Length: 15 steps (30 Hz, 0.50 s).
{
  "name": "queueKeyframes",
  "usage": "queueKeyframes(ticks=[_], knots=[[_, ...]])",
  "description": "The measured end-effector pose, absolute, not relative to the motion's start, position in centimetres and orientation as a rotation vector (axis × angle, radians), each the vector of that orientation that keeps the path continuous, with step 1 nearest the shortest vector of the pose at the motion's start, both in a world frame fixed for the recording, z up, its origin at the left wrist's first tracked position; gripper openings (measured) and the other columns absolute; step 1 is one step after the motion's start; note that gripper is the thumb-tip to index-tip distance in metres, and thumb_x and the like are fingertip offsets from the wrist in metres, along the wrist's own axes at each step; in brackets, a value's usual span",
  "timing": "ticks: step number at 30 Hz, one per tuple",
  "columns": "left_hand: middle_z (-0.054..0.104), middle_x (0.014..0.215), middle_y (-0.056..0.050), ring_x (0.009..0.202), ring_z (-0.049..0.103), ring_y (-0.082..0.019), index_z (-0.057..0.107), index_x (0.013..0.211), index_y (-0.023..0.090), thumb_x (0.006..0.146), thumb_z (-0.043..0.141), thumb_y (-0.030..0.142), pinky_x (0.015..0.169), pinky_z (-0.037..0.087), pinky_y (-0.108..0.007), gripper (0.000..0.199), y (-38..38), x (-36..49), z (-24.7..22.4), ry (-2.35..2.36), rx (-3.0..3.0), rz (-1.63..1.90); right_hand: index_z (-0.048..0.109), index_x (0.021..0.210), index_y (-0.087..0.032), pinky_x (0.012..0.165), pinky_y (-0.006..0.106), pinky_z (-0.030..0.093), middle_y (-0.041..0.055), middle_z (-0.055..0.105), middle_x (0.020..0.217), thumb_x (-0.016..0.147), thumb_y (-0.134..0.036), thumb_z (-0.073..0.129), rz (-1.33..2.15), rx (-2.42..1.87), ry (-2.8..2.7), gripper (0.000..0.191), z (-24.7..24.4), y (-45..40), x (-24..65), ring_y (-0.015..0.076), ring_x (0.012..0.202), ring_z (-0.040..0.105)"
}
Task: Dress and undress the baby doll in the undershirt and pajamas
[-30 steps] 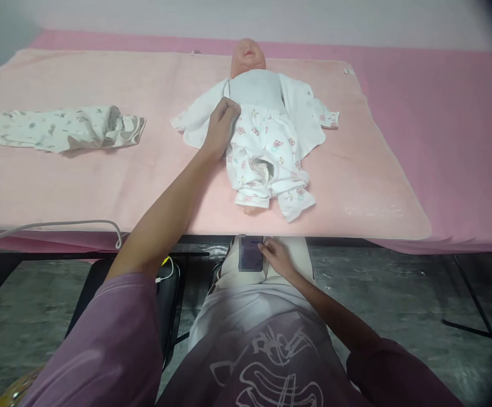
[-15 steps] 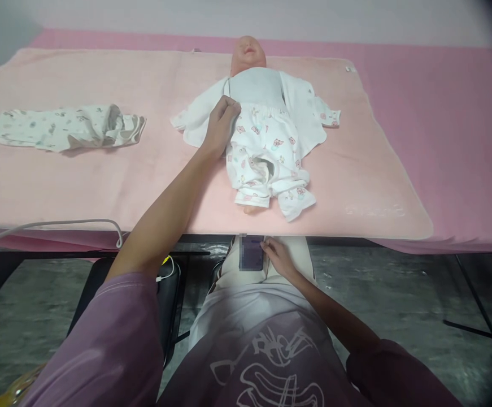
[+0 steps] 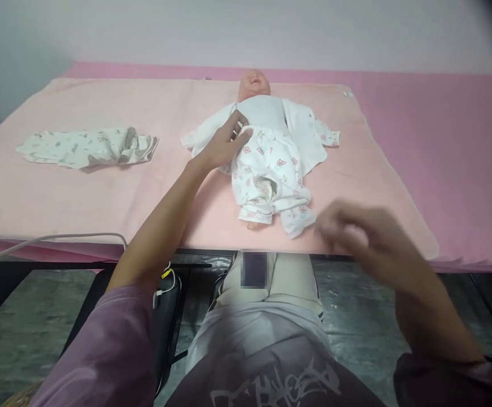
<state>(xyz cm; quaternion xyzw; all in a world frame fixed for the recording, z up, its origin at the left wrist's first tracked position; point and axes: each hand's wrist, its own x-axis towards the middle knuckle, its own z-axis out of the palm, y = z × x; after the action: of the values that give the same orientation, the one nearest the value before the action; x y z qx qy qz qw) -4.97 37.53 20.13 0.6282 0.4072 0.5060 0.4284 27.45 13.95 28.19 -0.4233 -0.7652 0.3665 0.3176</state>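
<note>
On the table lies a baby doll (image 3: 254,85) on its back, dressed in a white jacket (image 3: 303,121) spread open at both sides. White pants (image 3: 266,164) with small pink prints are on its legs, pulled up to the waist; one foot tip shows below a cuff. My left hand (image 3: 229,138) rests at the left end of the waistband, thumb touching it, with thumb and fingers apart. Blurred by motion, my right hand (image 3: 364,237) hangs over the front edge, right of the pants' cuffs; its fingers look bent but are smeared.
A folded white printed garment (image 3: 88,148) lies to the left on the peach mat (image 3: 165,107). A pale cable (image 3: 59,236) crosses the front left edge. A phone-like dark rectangle (image 3: 255,270), partly pixelated, lies on my lap. Under the table edge stands a black case (image 3: 169,316).
My right hand has left the dark rectangle on my lap and risen to the right over the table edge. My left fingers have loosened from the waistband. The view has tilted up.
</note>
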Motion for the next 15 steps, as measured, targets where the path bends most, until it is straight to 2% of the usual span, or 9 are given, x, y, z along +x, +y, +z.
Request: queueKeyframes(ticks=[2,3,5,7,10,15], knots=[[0.056,0.094,-0.003,0.104,0.069,-0.031,0.057,0.099,0.026,0.091,0.095,0.048,0.103,0.054,-0.048,0.045,37.9,-5.5,21.0,1.021,1.641,1.193,0.073,0.096,-0.028,0.078,0.039,0.058,0.0027,0.075,0.09,0.111,-0.046,0.069,0.526,-1.178,-1.904,0.024,29.0,20.3,27.1,0.0212,0.081,0.069],[0.056,0.093,-0.003,0.104,0.07,-0.031,0.057,0.099,0.026,0.091,0.096,0.047,0.103,0.054,-0.048,0.045,38.1,-5.5,21.4,1.033,1.643,1.201,0.073,0.1,-0.026,0.083,0.04,0.058,0.0047,0.077,0.098,0.109,-0.048,0.071,0.474,-1.156,-1.905,0.024,28.8,23.8,26.7,0.0227,0.089,0.07],[0.059,0.094,-0.004,0.104,0.07,-0.032,0.057,0.1,0.027,0.091,0.096,0.047,0.103,0.055,-0.047,0.044,38.5,-5.4,21.9,1.045,1.65,1.23,0.071,0.1,-0.025,0.088,0.04,0.06,0.0068,0.075,0.104,0.099,-0.048,0.085,0.624,-1.063,-1.972,0.028,27.4,30.5,25.7,0.0246,0.099,0.069],[0.062,0.097,-0.005,0.105,0.069,-0.032,0.059,0.102,0.028,0.091,0.094,0.051,0.101,0.056,-0.045,0.043,38.8,-4.8,22.1,1.026,1.701,1.23,0.069,0.098,-0.024,0.092,0.041,0.06,0.0056,0.072,0.1,0.088,-0.04,0.097,0.814,-1.015,-1.979,0.034,25.9,36.0,24.8,0.025,0.101,0.067],[0.063,0.094,-0.005,0.102,0.068,-0.032,0.062,0.105,0.032,0.094,0.089,0.057,0.098,0.055,-0.045,0.039,39.1,-3.8,22.1,1.006,1.745,1.225,0.066,0.093,-0.023,0.093,0.042,0.059,0.0027,0.066,0.086,0.085,-0.034,0.1,1.003,-1.04,-1.968,0.036,24.7,41.1,24.4,0.0247,0.099,0.065],[0.056,0.083,-0.003,0.099,0.069,-0.03,0.063,0.106,0.034,0.097,0.087,0.056,0.093,0.054,-0.042,0.033,39.4,-2.5,21.6,1.099,1.56,1.324,0.062,0.086,-0.025,0.085,0.038,0.058,0.0009,0.062,0.08,0.082,-0.043,0.103,1.04,-1.066,-2.025,0.045,24.4,43.2,25.3,0.0233,0.093,0.064]])
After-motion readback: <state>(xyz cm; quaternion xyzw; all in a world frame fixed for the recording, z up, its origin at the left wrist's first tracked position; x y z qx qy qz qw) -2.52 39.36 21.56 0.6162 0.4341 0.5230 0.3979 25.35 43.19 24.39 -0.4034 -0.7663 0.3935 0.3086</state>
